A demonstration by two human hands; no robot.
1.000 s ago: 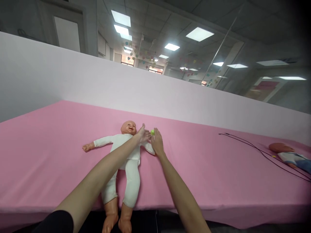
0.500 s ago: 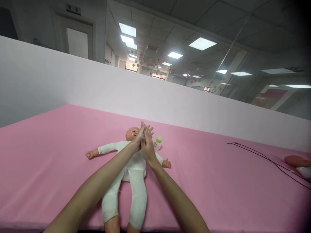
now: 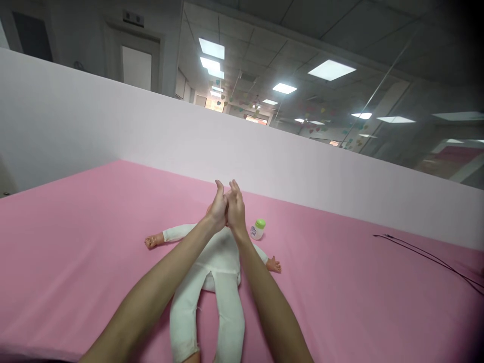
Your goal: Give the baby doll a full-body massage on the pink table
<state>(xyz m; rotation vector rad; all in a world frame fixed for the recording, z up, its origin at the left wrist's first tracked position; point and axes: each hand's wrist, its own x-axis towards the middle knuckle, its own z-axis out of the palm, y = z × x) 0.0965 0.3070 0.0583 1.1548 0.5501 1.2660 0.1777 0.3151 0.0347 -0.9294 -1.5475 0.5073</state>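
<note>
Doll (image 3: 222,254) lies on pink cloth (image 3: 340,282) by white partition (image 3: 302,166), left hand (image 3: 218,209) meeting right hand (image 3: 237,212), both unclenched.

The left hand (image 3: 218,212) is held against the right hand (image 3: 236,210) above a doll (image 3: 220,256); a green-lidded jar (image 3: 257,230) is seen nearby.

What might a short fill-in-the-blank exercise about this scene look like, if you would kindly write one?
1. The doll lies on a ____ cloth.
2. The jar has a lid coloured ____.
3. Of the left hand and the right hand, the one nearer the jar is the ____.

Missing words: pink; green; right.
</note>
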